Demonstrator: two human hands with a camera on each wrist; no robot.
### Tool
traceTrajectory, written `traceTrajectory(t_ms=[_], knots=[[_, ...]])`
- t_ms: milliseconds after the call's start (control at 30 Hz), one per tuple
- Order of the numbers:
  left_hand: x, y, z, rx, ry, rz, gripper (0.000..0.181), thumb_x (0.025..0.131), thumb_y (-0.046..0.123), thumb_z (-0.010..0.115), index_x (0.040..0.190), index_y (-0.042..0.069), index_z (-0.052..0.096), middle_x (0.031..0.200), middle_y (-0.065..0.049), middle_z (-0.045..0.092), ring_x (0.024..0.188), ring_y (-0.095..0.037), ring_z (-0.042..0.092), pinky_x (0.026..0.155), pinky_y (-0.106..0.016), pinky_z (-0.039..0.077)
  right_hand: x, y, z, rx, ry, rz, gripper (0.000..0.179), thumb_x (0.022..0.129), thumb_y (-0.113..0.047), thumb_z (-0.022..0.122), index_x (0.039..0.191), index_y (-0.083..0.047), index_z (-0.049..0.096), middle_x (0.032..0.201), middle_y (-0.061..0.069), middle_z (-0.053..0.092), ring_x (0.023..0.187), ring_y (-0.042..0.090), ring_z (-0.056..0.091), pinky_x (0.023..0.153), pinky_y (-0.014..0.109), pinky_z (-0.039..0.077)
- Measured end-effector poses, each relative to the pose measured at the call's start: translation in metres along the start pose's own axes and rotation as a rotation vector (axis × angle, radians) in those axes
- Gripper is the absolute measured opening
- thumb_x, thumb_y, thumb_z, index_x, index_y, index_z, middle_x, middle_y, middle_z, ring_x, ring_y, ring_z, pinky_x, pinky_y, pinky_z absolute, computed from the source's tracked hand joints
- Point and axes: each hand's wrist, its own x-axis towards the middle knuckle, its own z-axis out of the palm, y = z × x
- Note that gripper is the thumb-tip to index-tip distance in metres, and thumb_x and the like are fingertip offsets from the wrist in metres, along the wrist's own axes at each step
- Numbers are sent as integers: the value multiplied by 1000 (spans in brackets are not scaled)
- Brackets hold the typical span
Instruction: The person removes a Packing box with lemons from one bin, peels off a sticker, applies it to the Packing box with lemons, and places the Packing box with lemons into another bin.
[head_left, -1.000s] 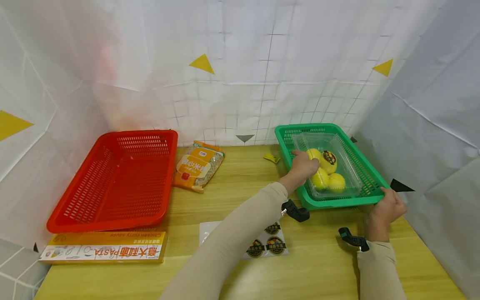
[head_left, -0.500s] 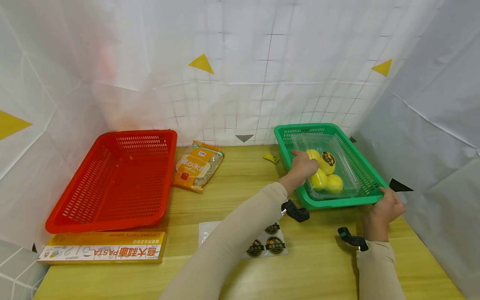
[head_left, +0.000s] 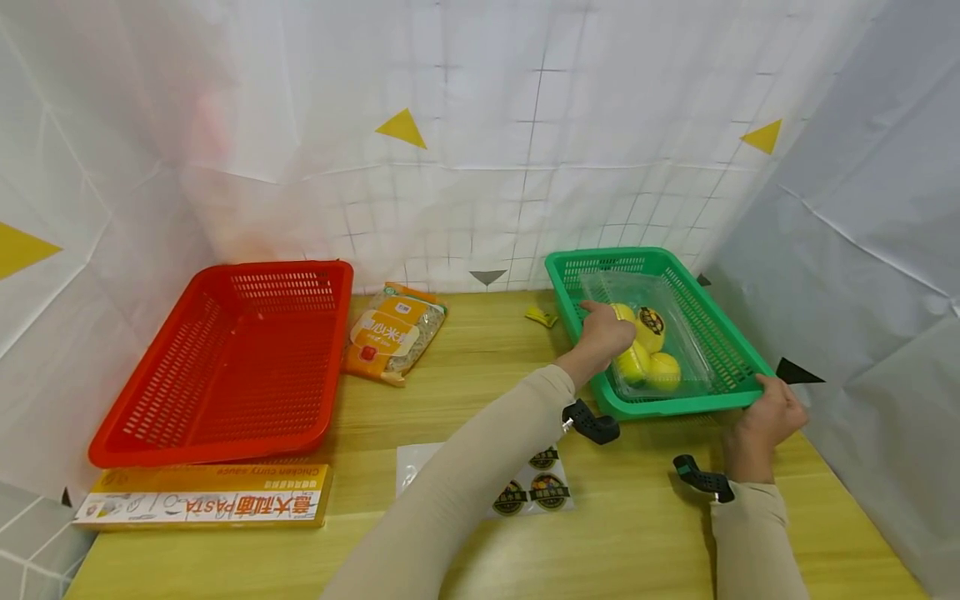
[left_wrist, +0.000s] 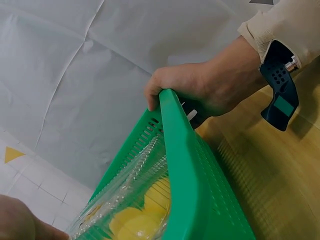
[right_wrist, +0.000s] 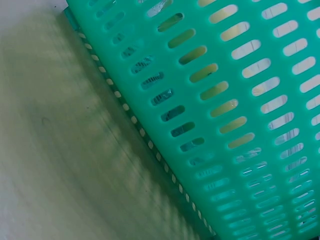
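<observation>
My left hand [head_left: 603, 333] reaches over the left rim of a green slotted basket [head_left: 720, 312]. It grips the left side of a clear plastic box [head_left: 686, 333] lying inside; its fingertips are partly hidden. Through the lid show several round yellow fruits [head_left: 663, 372] and a round dark sticker [head_left: 651, 321]. My right hand [head_left: 776, 412] holds the basket's near right corner, and in the left wrist view its fingers [left_wrist: 152, 92] curl over the rim. Only the basket's slotted green surface [right_wrist: 200, 125] and the table show in the right wrist view.
A red basket [head_left: 255, 367] stands at the left, with a pasta box [head_left: 210, 497] in front. Beside it lies an orange food bag [head_left: 393, 333]. A small yellow packet [head_left: 540, 317] is near the back. My left sleeve partly covers a sticker sheet [head_left: 558, 502].
The clear box and its fruits have shifted slightly left and toward me inside the green basket. Both hands keep nearly the same places.
</observation>
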Motion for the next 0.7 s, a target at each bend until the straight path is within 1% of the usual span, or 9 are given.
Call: traceTrajectory(t_ms=[33,133,267,400,467,500,633,667,700], knots=[[0,0,0,-3,1,-3,87,99,0,52,167,10,0,46,1,30,38,-13,13,40,-31,16,0,0,0,-7,0,0,45,91,1,66,53,1,42,58,-2,13,66,17,16,69,25,40],[-1,0,-1,-16,3,-11,87,99,0,53,167,12,0,46,1,30,38,-13,14,40,-30,16,-1,0,-1,-10,-2,4,44,91,1,66,53,3,44,57,-2,14,70,16,23,73,26,42],[-2,1,-2,-39,10,-26,89,99,1,57,168,13,1,47,0,32,39,-13,16,41,-30,18,-1,-1,-1,-15,8,14,41,91,1,67,53,3,49,56,-2,16,69,16,24,71,26,42],[-1,2,-4,-66,11,-48,92,97,3,61,168,15,2,48,1,33,39,-13,19,41,-30,21,0,-1,0,-26,5,3,44,90,1,66,52,1,44,57,-2,15,62,16,14,67,24,39],[-1,1,-5,-86,6,-55,94,97,5,63,168,17,2,48,1,33,38,-14,20,41,-30,21,0,-1,0,-14,7,2,41,89,2,66,53,3,47,54,-2,20,61,16,19,68,25,41],[-1,1,-6,-91,6,-60,95,97,7,64,168,17,2,48,1,32,38,-14,20,40,-30,22,0,-1,0,-13,7,0,41,89,2,66,53,3,47,54,-3,20,62,15,20,68,25,41],[-1,-1,-7,-118,2,-53,96,97,9,65,168,18,2,48,2,32,38,-14,20,40,-30,22,0,-2,0,-11,16,12,37,89,2,67,54,5,54,52,-2,25,66,16,27,71,25,44],[-1,-1,-7,-126,0,-49,96,97,9,65,168,18,2,49,1,33,38,-14,20,41,-30,22,-1,-2,0,-18,16,14,37,89,2,67,54,5,54,52,-2,25,66,16,26,71,25,43],[-1,-2,-7,-135,1,-45,95,97,9,64,168,18,2,50,0,38,39,-13,20,41,-30,23,-1,-2,0,-25,14,12,39,89,2,66,53,3,52,52,-2,22,65,16,24,70,25,43]])
